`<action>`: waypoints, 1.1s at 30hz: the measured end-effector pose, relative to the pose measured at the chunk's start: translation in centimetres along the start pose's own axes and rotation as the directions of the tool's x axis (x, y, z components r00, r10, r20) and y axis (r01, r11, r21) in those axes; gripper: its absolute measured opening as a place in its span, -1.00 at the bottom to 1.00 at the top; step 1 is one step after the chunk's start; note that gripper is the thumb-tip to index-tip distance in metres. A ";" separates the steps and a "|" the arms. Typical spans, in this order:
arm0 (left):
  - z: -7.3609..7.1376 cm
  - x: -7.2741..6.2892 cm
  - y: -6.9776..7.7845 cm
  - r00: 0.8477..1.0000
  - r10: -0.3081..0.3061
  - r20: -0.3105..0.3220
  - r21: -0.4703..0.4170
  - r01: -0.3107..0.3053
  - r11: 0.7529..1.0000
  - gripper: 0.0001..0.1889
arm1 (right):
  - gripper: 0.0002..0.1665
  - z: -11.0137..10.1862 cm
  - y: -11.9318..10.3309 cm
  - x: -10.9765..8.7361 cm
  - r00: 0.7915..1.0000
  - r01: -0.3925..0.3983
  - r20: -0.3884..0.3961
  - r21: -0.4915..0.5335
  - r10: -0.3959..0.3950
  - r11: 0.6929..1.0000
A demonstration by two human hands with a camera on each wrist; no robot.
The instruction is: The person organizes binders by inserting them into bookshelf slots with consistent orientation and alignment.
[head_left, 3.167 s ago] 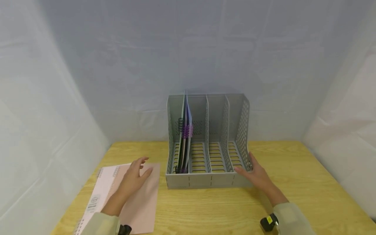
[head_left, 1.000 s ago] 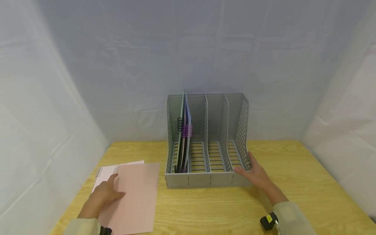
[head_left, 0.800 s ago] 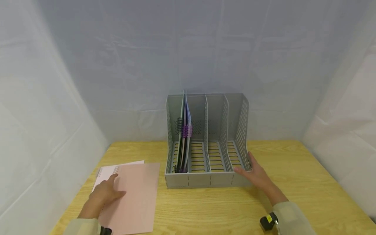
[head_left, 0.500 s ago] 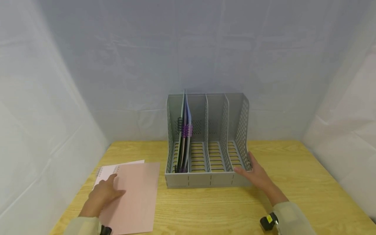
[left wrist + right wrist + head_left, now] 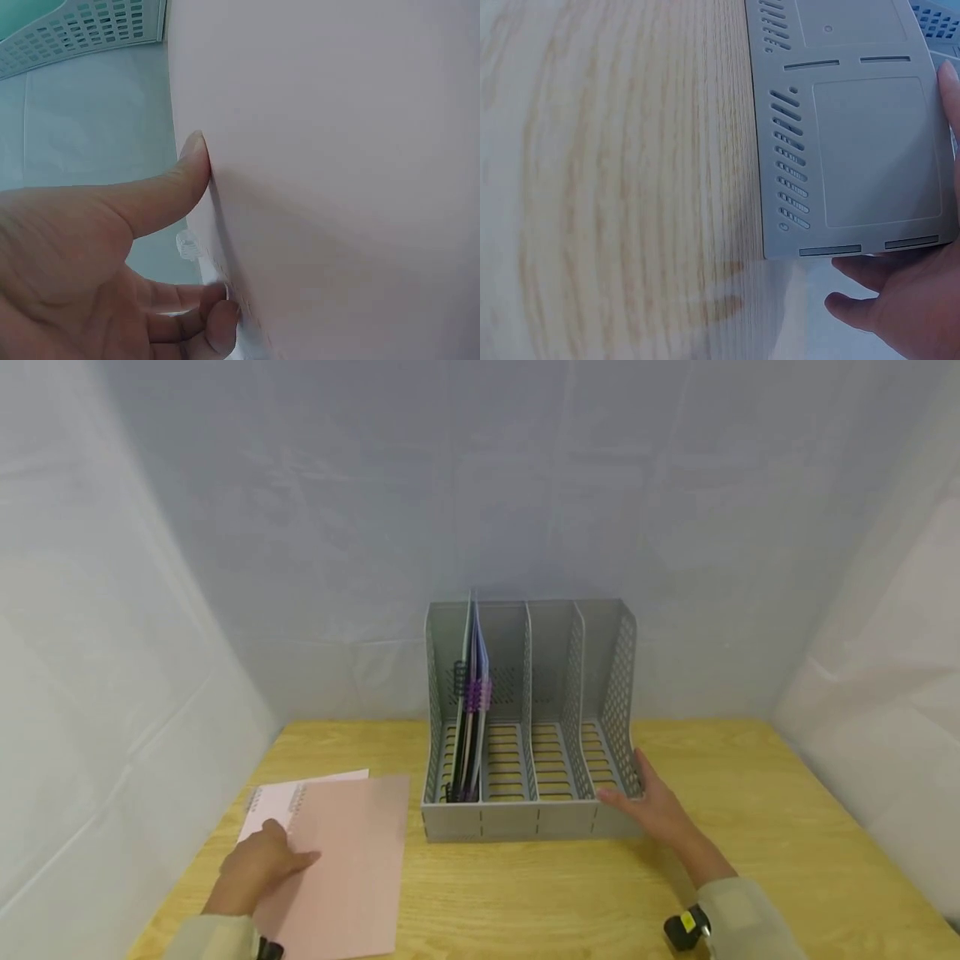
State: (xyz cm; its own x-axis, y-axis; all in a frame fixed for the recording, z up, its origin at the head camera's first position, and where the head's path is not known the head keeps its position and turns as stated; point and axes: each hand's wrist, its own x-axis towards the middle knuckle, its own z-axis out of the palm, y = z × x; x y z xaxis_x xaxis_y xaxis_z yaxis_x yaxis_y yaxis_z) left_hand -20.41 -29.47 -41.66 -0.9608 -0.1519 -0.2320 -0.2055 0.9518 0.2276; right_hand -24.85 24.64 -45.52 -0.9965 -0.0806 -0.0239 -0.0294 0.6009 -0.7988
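Since the oldest frame I have, the left hand (image 5: 258,864) has moved down and left from over the pink notebook (image 5: 352,868) to its bound edge, while the right hand has stayed put. Starting at the left, I see a pale notebook (image 5: 268,802) lying on the bench (image 5: 525,902), its coil showing past the pink notebook that overlaps it. My left wrist view gives me that hand's grip: thumb laid on the pink cover, fingers curled in at the coil side, so the grip is mostly closed about the edge. I read the pink notebook as lying on the bench, left of the grey rack (image 5: 510,821). Several upright notebooks (image 5: 471,727), with black and purple coils, stand in the rack's leftmost compartment, tilted slightly. At the rack's right end I have the right hand (image 5: 656,810) holding the front corner, thumb over the front rim and fingers round the outer side. White sheeting (image 5: 360,568) hangs behind the bench.
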 end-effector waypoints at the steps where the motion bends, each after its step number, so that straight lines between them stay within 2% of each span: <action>1: 0.0 0.0 0.0 1.000 -0.002 -0.001 -0.001 0.002 1.000 -0.06 | 0.26 0.0 0.0 0.0 1.000 0.001 0.000 0.000 -0.001 1.000; 6: 0.1 0.1 0.0 1.000 0.011 -0.017 0.011 -0.011 1.000 -0.17 | 0.26 0.1 0.1 0.0 1.000 0.005 -0.002 0.002 -0.005 1.000; 10: 0.1 0.2 -0.1 1.000 0.007 -0.003 0.022 -0.007 1.000 -0.21 | 0.26 0.1 0.1 0.0 1.000 0.007 -0.005 0.003 -0.007 1.000; 14: 0.2 0.3 -0.3 1.000 -0.009 0.015 0.016 0.009 1.000 -0.17 | 0.26 0.1 0.1 -0.1 1.000 0.004 -0.003 0.003 -0.004 1.000; 21: 0.4 0.3 -0.5 1.000 -0.018 0.005 -0.017 0.018 1.000 -0.12 | 0.26 0.1 0.0 -0.1 1.000 0.006 0.000 0.008 -0.006 1.000; 29: 0.4 0.3 -0.1 0.995 -0.079 0.059 -0.032 0.081 0.996 0.08 | 0.25 0.1 0.2 -0.1 1.000 0.017 0.001 0.021 -0.017 1.000; 33: 0.3 0.1 0.0 0.996 -0.070 0.047 -0.032 0.071 0.997 0.06 | 0.26 0.1 0.3 0.0 1.000 0.021 -0.005 0.017 -0.021 1.000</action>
State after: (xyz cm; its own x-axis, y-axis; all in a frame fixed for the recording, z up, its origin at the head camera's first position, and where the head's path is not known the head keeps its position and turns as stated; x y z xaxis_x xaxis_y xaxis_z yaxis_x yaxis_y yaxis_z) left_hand -20.47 -29.45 -41.99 -0.9342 -0.2051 -0.2919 -0.2792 0.9297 0.2403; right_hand -24.82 24.70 -45.82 -0.9960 -0.0893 -0.0042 -0.0491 0.5851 -0.8095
